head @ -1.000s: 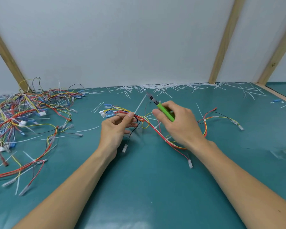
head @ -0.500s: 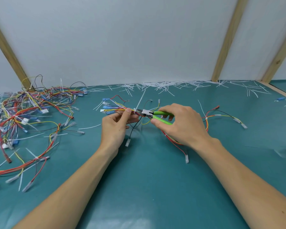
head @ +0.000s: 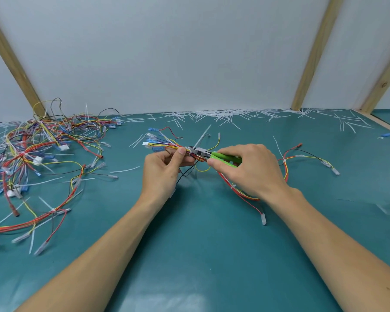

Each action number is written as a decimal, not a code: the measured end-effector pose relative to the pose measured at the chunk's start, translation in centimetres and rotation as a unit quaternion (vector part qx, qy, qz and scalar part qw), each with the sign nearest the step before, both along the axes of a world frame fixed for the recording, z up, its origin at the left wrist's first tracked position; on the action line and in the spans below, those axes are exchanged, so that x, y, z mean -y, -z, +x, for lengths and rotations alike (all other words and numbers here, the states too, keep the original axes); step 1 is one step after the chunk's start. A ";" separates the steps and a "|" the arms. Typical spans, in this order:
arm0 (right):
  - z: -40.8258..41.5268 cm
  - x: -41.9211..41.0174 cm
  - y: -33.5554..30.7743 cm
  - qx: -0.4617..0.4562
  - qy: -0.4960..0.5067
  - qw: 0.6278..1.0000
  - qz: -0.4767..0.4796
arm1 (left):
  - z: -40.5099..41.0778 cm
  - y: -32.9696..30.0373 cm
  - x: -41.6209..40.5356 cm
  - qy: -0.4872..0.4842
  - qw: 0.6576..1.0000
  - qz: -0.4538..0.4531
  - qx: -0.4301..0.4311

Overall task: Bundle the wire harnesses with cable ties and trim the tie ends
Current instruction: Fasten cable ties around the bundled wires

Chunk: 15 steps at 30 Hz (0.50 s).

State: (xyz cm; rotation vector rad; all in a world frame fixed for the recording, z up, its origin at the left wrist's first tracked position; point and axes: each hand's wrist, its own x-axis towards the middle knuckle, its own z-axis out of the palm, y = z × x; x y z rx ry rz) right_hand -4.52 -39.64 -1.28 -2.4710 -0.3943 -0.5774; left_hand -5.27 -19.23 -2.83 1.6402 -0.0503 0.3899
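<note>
A wire harness (head: 286, 170) of red, yellow and black wires lies across the middle of the green mat. My left hand (head: 164, 174) pinches its bundled part between thumb and fingers, just above the mat. A white cable tie (head: 202, 135) wraps that part, and its long tail sticks up and away. My right hand (head: 245, 170) grips green-handled cutters (head: 223, 156). Their metal jaws (head: 197, 151) sit at the tie, right beside my left thumb.
A big tangled pile of harnesses (head: 32, 154) fills the left of the mat. Cut white tie ends (head: 223, 115) litter the back edge along the white wall. Loose tie pieces (head: 124, 170) lie between the pile and my hands. A mat seam (head: 383, 124) runs at far right.
My right hand swung the cutters from pointing up and away down to level, bringing the jaws to the tie at my left thumb. The left hand lifted the bundle slightly.
</note>
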 end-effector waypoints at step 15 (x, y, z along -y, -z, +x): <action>0.2 -0.2 0.1 -0.039 -0.012 0.996 0.079 | 0.0 0.0 -0.2 -0.001 1.000 -0.008 -0.001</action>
